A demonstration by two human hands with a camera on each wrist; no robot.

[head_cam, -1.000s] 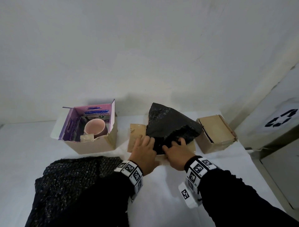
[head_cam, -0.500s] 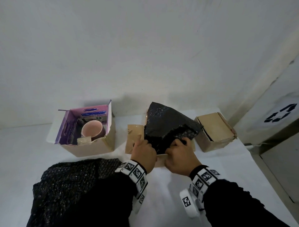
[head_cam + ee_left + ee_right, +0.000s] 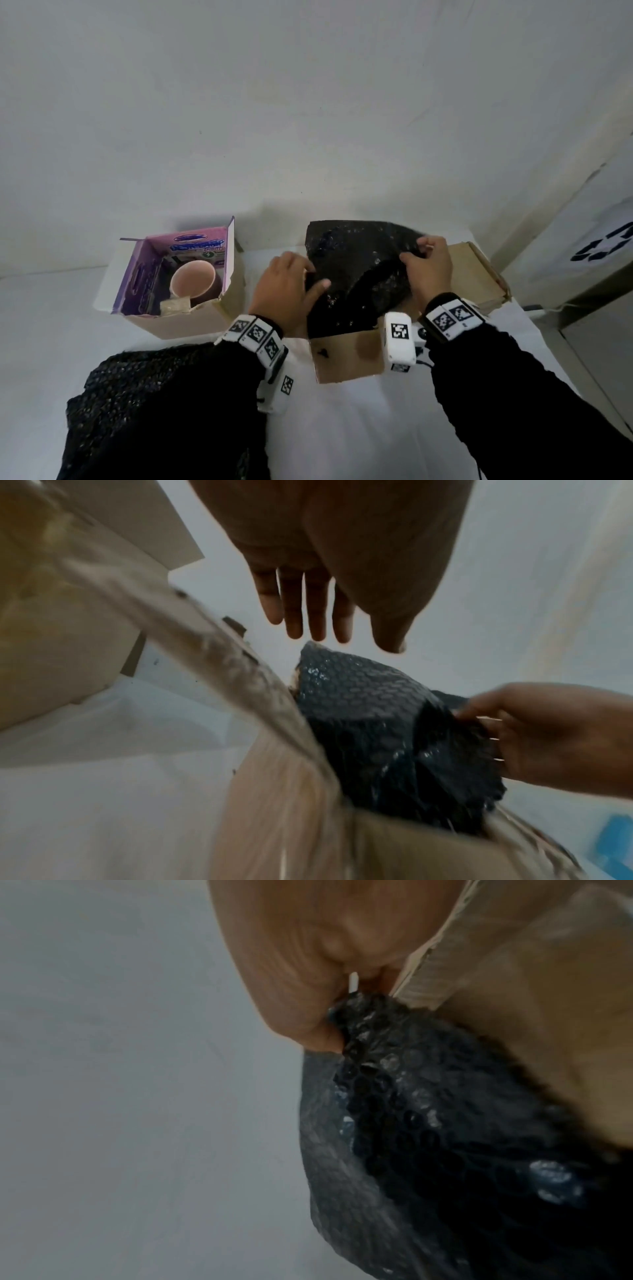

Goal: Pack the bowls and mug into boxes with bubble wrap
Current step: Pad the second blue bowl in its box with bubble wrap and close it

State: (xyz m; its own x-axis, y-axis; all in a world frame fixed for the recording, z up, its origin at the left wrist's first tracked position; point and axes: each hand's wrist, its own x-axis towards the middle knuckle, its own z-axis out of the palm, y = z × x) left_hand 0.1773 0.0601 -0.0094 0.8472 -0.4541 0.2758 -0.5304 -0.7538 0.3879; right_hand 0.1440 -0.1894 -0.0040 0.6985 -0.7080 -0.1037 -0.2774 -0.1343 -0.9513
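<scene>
A black bubble wrap bundle [image 3: 356, 270] sits in the open brown box [image 3: 346, 356] at the table's centre; whatever it wraps is hidden. My right hand [image 3: 428, 263] pinches the wrap's upper right edge, seen close up as bubble wrap [image 3: 445, 1137] in the right wrist view. My left hand [image 3: 289, 291] is at the bundle's left side with its thumb on it; the left wrist view shows its fingers [image 3: 308, 610] straight above the bubble wrap [image 3: 377, 723]. A pink mug [image 3: 195, 279] stands in the purple-lined box [image 3: 178, 322] at the left.
A second black bubble wrap sheet [image 3: 154, 394] lies at the near left under my left sleeve. A closed brown box [image 3: 479, 274] stands right of the centre box, near the table's right edge. A wall runs behind the boxes.
Both hands moved up from the bundle's near edge. The right hand has drawn the wrap's edge up and to the right; the left hand shifted to the left side.
</scene>
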